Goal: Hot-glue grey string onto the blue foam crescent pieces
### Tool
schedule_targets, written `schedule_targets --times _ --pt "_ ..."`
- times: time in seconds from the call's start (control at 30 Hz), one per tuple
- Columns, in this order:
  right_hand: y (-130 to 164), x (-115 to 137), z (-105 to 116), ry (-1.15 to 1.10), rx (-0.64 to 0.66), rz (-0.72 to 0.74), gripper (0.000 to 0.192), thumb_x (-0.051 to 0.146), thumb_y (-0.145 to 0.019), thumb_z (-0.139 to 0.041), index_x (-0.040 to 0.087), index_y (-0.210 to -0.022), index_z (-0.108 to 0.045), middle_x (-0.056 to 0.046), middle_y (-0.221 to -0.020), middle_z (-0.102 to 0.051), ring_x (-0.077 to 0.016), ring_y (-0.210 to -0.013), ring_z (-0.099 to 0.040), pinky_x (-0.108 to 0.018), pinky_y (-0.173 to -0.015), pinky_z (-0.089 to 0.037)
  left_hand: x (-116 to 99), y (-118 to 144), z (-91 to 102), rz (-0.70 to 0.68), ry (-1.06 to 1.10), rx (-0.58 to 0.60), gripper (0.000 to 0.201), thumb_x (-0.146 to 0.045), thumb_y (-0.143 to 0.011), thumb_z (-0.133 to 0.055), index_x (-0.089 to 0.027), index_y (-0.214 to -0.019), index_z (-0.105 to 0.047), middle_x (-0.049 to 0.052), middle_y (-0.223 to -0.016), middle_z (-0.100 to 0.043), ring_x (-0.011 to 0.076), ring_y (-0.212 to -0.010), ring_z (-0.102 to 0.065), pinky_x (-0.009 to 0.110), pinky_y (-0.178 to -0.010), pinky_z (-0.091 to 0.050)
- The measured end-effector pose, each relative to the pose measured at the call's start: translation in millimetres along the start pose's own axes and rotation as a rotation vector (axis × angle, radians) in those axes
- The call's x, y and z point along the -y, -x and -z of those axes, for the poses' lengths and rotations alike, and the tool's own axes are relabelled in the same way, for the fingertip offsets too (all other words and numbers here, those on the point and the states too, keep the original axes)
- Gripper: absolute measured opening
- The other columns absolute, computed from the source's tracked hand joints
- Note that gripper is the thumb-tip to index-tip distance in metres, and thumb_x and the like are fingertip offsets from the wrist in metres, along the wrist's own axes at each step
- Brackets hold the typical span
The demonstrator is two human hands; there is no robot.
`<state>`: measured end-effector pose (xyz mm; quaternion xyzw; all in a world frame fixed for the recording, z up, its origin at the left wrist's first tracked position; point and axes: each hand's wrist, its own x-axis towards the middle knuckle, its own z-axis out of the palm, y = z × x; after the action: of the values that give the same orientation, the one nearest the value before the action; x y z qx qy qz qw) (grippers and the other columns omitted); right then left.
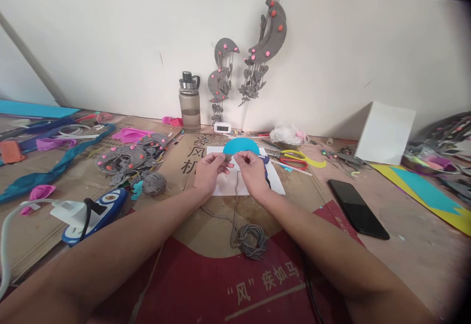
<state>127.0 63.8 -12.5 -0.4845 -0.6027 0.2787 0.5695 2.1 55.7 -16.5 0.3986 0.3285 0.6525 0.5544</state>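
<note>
A bright blue cutout (241,145) with a rounded upper edge stands just beyond my fingertips. My left hand (212,169) pinches its lower left edge. With thumb and forefinger, my right hand (252,171) grips the lower edge near the middle; whether the yarn end is in this pinch too, I cannot tell. Grey yarn (236,186) hangs just below my fingers and runs down to a loose coil (252,241) on the cardboard. Under both hands lies a white sheet (272,185). A dark blue tool, partly hidden, rests behind my right hand.
Red-and-yellow scissors (294,160) lie at the right, with a black phone (357,209) nearer me. Left are a grey yarn ball (153,184), decorated grey crescents (123,159) and a blue power strip (95,216). A bottle (190,106) and small clock (222,128) stand by the wall.
</note>
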Motion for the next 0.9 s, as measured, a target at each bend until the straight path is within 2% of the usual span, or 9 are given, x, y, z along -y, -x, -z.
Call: schedule_targets --times 0.2,0.37,0.57,0.73,0.9 --pt "1 4 0 -0.088 0.029 -0.053 0.017 0.034 -0.075 -0.058 0.018 -0.073 -0.064 0.0 -0.072 -0.063 -0.0127 -0.066 -0.052 -0.027 -0.067 -0.042 -1 1 -1.5 0.002 0.026 0.007 0.02 -0.029 -0.068 -0.07 -0.012 -0.071 -0.059 0.006 -0.071 -0.067 0.0158 -0.061 -0.065 0.025 -0.05 -0.046" --pt "1 6 -1 -0.189 0.053 -0.161 0.019 0.037 -0.071 -0.06 0.018 -0.073 -0.064 0.001 -0.068 -0.061 -0.0114 -0.061 -0.049 -0.026 -0.059 -0.039 -2 3 -0.9 -0.001 0.058 0.027 0.02 -0.028 -0.068 -0.07 -0.012 -0.072 -0.059 0.007 -0.075 -0.069 0.016 -0.061 -0.066 0.026 -0.052 -0.047" --pt "2 11 -1 -0.294 0.074 -0.236 0.019 0.037 -0.066 -0.065 0.018 -0.069 -0.063 0.002 -0.067 -0.06 -0.01 -0.06 -0.047 -0.024 -0.058 -0.037 -1 1 2.7 0.011 0.122 0.069 0.016 -0.024 -0.068 -0.069 -0.012 -0.069 -0.059 0.007 -0.073 -0.07 0.0158 -0.061 -0.066 0.026 -0.054 -0.048" --pt "2 12 1 -0.346 0.099 -0.261 0.023 0.039 -0.061 -0.071 0.017 -0.069 -0.065 0.003 -0.063 -0.056 -0.0085 -0.055 -0.04 -0.024 -0.053 -0.032 -2 0 2.8 0.027 0.143 0.081 0.016 -0.023 -0.067 -0.07 -0.012 -0.068 -0.058 0.007 -0.071 -0.069 0.0155 -0.06 -0.065 0.026 -0.054 -0.048" --pt "1 12 2 -0.378 0.089 -0.287 0.025 0.038 -0.058 -0.074 0.017 -0.069 -0.065 0.002 -0.067 -0.058 -0.0095 -0.06 -0.043 -0.025 -0.056 -0.033 -3 1 1.9 0.052 0.146 0.085 0.02 -0.024 -0.067 -0.072 -0.013 -0.071 -0.057 0.007 -0.072 -0.069 0.0145 -0.059 -0.065 0.025 -0.054 -0.047"
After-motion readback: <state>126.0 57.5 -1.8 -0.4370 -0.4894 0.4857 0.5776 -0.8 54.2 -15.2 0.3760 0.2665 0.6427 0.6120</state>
